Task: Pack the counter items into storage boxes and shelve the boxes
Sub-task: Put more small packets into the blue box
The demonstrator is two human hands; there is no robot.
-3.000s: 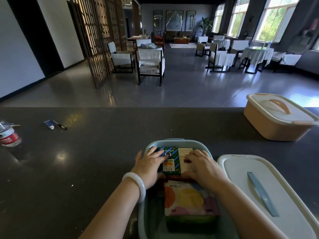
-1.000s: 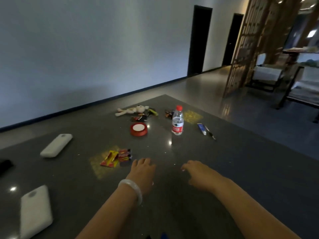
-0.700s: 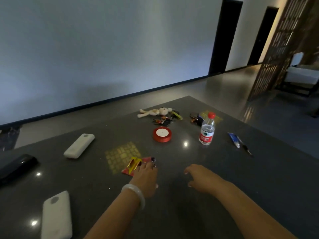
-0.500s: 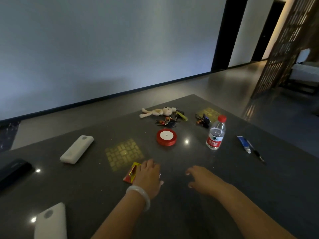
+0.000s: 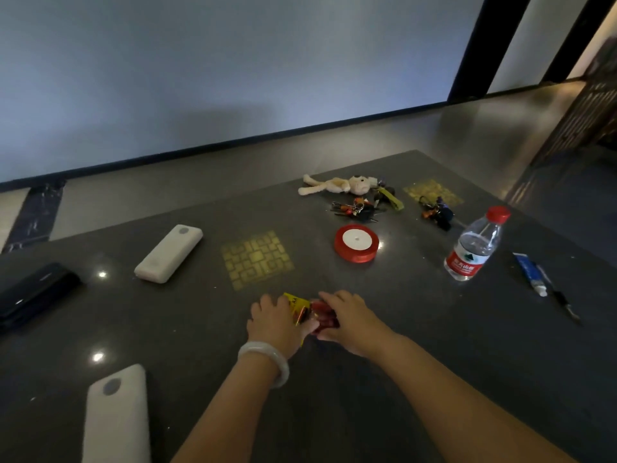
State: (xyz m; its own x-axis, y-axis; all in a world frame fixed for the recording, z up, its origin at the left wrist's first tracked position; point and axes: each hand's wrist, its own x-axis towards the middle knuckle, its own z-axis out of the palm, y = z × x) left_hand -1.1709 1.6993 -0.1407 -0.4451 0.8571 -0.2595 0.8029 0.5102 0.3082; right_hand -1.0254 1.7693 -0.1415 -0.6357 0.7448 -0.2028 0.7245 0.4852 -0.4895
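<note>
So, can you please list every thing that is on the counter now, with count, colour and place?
counter: one, dark grey, with two gold patterns
yellow battery pack: one, under left fingers
red battery pack: one, between both hands
ribbon spool: one, red and white, centre
water bottle: one, clear, red cap, right
plush toy: one, cream, far side
key bunches: two, beside the toy
white power banks: two, left
black case: one, left edge
tube: one, blue and white, right
left hand: grips yellow pack
right hand: grips red pack
</note>
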